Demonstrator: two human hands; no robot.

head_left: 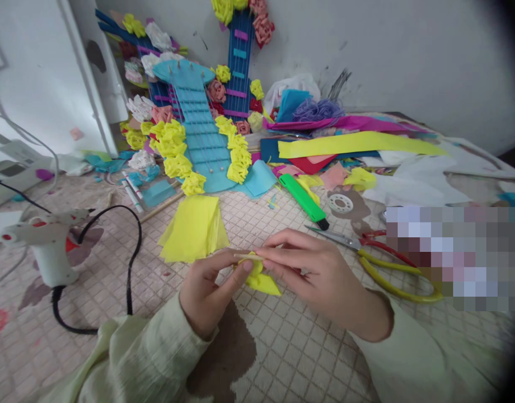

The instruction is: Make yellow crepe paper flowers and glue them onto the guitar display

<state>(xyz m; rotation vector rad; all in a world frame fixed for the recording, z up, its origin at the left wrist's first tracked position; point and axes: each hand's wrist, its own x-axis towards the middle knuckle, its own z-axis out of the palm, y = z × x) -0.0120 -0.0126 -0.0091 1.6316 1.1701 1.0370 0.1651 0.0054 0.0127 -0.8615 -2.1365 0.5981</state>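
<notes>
My left hand (207, 291) and my right hand (314, 274) meet just above the floor mat. Both pinch a small piece of yellow crepe paper (261, 280), which is wound round a thin wooden stick (246, 256). The stick's pale end shows between my thumbs. My left thumb presses the paper from below, and my right fingers close over it from the right. Just beyond my hands lies a stack of yellow paper squares (194, 226).
A glue gun (47, 240) with a black cord (131, 246) stands at the left. Scissors (387, 263) and a green utility knife (305, 200) lie at the right. A blue model (199, 129) edged with paper flowers and piles of coloured paper strips (350, 145) fill the back.
</notes>
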